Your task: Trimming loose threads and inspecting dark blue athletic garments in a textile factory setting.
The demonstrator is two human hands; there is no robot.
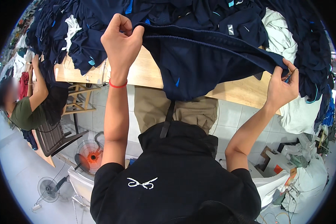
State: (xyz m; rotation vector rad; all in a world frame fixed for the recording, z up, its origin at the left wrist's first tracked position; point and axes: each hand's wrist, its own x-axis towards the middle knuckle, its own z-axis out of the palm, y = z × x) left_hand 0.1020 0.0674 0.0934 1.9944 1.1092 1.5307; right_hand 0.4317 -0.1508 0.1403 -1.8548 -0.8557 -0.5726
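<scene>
A navy garment with a gathered, elastic-looking waistband (198, 56) hangs stretched between my hands, like a pair of shorts or trousers; its lower part is folded out of sight. My left hand (122, 43), with a red cord at the wrist, pinches one end of the band between thumb and bent fingers. Lower and to the right, my right hand (285, 83) grips the other end. A small dark metal tool (288, 77), perhaps thread snips, shows between the right fingers. A small blue mark sits on the garment's front.
Navy garments (198, 13) lie heaped across the far side of the wooden table (145, 69). White cloth (280, 35) lies among them at right. Another person (31, 108) works at far left beside a brown chair (56, 136). Fans (93, 156) and white bags (310, 183) stand on the floor.
</scene>
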